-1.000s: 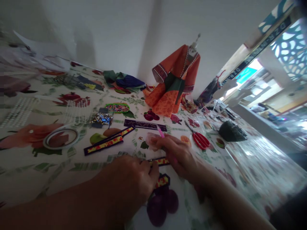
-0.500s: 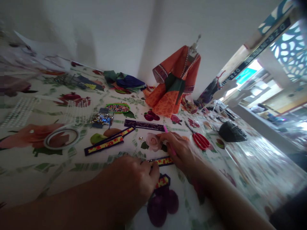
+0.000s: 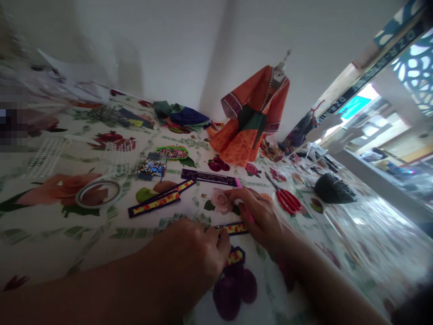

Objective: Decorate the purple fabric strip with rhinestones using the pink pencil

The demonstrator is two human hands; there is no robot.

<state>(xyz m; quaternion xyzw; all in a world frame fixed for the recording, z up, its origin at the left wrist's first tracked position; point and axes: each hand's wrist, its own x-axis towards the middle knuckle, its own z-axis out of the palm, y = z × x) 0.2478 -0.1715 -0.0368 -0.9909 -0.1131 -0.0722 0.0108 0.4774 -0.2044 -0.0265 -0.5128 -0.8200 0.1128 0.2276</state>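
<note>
My left hand (image 3: pixel 203 248) is closed, its fingertips pressed on a narrow yellow strip (image 3: pixel 237 228) with red flowers and a dark purple border. Part of that strip lies hidden under the fingers. A slim pink pen-like stick (image 3: pixel 249 215) is pinched in my right hand (image 3: pixel 259 214), just above the strip's right end; its exact kind is unclear. Below the left fingers another piece of yellow flowered trim (image 3: pixel 236 257) with a pointed end shows. Farther left lie two crossed strips (image 3: pixel 155 204) of the same pattern. A dark purple beaded band (image 3: pixel 209 177) rests beyond my hands.
Red-handled scissors (image 3: pixel 288 201) lie right of my right hand. On the left are a tape roll (image 3: pixel 80 198), a pile of shiny beads (image 3: pixel 152 168), a green-rimmed dish of beads (image 3: pixel 187 153) and pearl strings. A small orange dress (image 3: pixel 241 131) stands at the wall; a black bundle (image 3: pixel 334 188) sits right.
The whole view has shifted slightly, so everything appears a little farther right. Both hands keep nearly the same pose over the strip.
</note>
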